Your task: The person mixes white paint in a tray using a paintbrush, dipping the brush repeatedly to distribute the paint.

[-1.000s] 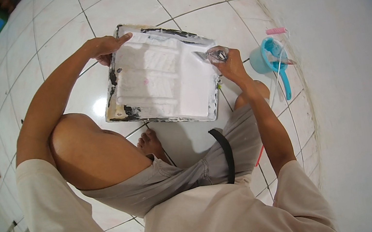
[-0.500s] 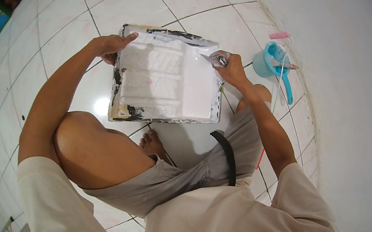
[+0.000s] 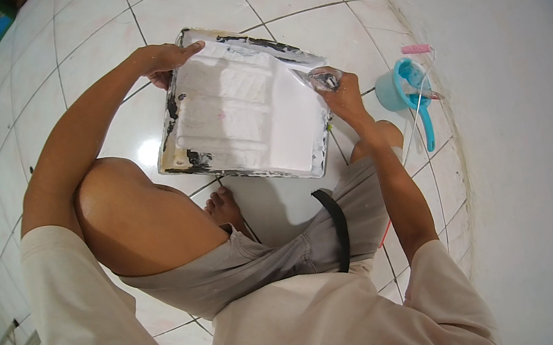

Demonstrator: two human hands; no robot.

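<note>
**Tray held up over the tiles**

Left hand (image 3: 159, 59) grips the paint tray (image 3: 244, 108) at its far-left corner; right hand (image 3: 344, 95) pinches a paint-smeared scraper (image 3: 323, 79) against the right rim. The tray's long axis runs between both hands.

Left hand (image 3: 159, 59) fingers behind the paint tray (image 3: 245, 115) rim, unseen

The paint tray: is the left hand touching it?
Touching. The head view shows the left hand gripping the far left corner of the paint tray, fingers lying over its rim.
</note>
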